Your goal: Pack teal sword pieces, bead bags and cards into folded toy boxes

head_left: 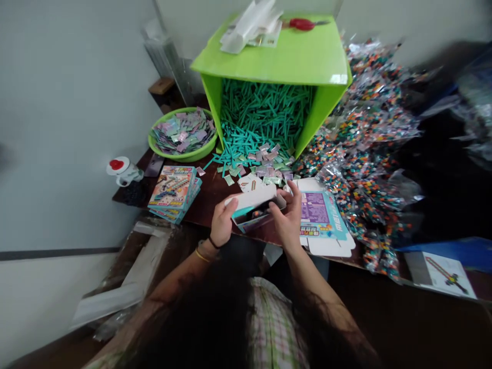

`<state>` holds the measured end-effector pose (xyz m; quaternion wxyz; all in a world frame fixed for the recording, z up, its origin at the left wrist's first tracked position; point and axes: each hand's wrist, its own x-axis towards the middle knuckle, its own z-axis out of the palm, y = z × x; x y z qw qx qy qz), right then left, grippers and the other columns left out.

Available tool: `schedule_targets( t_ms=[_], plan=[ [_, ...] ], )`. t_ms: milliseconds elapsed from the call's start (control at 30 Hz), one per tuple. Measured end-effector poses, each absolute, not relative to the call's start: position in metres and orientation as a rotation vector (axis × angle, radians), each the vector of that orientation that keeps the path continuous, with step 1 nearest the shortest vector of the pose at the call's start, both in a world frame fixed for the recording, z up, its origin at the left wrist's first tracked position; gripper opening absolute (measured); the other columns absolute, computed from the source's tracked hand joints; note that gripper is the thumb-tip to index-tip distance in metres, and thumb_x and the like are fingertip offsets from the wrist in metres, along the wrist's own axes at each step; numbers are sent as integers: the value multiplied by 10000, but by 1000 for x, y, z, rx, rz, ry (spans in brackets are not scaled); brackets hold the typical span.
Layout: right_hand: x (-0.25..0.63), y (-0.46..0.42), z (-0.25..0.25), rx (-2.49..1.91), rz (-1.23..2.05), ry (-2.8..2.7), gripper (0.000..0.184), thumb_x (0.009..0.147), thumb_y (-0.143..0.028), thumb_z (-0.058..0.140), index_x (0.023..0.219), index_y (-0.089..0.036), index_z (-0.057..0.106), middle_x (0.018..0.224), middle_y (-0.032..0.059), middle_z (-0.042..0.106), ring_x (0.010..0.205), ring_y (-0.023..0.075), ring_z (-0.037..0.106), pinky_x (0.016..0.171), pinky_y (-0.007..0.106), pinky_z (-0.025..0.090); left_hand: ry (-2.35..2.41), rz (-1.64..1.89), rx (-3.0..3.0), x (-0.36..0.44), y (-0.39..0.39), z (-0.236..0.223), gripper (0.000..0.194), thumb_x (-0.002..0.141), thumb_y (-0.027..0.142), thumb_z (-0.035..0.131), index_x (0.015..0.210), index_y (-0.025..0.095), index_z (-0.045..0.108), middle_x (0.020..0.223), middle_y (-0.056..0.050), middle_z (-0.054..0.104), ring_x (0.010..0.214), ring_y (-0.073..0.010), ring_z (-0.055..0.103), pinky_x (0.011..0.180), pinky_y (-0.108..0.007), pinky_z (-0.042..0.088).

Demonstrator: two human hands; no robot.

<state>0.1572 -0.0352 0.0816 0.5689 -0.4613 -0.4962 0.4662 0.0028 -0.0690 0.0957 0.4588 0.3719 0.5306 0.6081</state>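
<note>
Over the table's front edge, both hands hold a small cardboard box (257,198), its open side facing me. My left hand (222,221) grips the left end, thumb on the white flap. My right hand (289,212) is around the right end, with its thumb at the opening. Inside the box are a teal piece and some dark contents, too shadowed to make out. Just behind it lies a white printed sheet (250,182). A flat unfolded carton (321,218) in purple and light blue lies beside my right hand.
A green bin (269,64) on its side spills teal sticks (265,110). Small packets fill a green basin (182,154). Stacked printed boxes (172,189) and a mug (128,174) stand left. Bags of colourful pieces (369,123) heap up right. Red-handled pliers or scissors (303,24) lie on the bin.
</note>
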Motion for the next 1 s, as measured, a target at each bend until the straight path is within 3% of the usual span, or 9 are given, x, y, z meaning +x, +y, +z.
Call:
schedule_targets(
  t_ms=[67,200,300,500,667,767,867,1000],
  plan=[
    [162,-35,75,-1080,1148,-1118,627,811,-362,706,1405,-280,527,1196,58,666,1111,235,628,1055,405,492,1270,1441,920,2,-61,88,429,730,448,796,1041,153,782,1029,-81,794,918,-242,717,828,-320,568],
    [172,-34,62,-1077,1371,-1025,506,791,-471,753,1236,-255,645,1313,67,687,1256,273,614,1120,444,467,1293,1415,917,3,-53,78,517,620,251,772,1129,165,760,1131,-71,775,933,-222,697,809,-286,547],
    [180,-36,65,-1037,1472,-1004,559,772,-541,786,1251,-276,669,1360,50,691,1321,271,599,1122,437,478,1292,1420,900,7,-57,77,537,660,303,770,1177,160,735,1119,-77,769,918,-218,690,804,-290,535],
    [190,-34,76,-984,1538,-931,663,721,-690,772,1230,-270,712,1326,63,723,1318,316,620,1082,484,517,1317,1503,1108,8,-55,95,369,767,376,696,1065,167,754,1035,-72,759,896,-228,665,791,-310,510],
    [192,-24,66,-945,1636,-902,629,662,-697,828,1126,-278,758,1210,47,767,1196,309,686,1038,466,538,1236,1484,1240,-6,-46,83,581,789,625,715,1138,161,725,918,-74,732,827,-222,657,784,-323,497],
    [191,-26,56,-1035,1698,-931,595,625,-638,887,1084,-276,773,1158,32,781,1099,283,712,1017,431,540,1147,1633,1171,-8,-55,63,762,833,797,558,1257,173,662,993,-104,741,926,-254,684,843,-360,520],
    [187,-31,49,-1099,1613,-1041,566,654,-660,860,1044,-259,779,1118,33,780,1077,269,702,1001,404,535,1202,1776,1051,-5,-66,51,720,920,773,444,1288,188,649,1041,-100,744,952,-244,692,870,-365,527],
    [181,-32,52,-1127,1596,-1037,622,608,-735,831,996,-254,768,1048,37,778,1036,274,698,966,415,544,1305,1648,1061,-7,-68,54,602,922,694,556,1157,167,727,1035,-106,766,939,-241,698,843,-339,527]
  ],
)
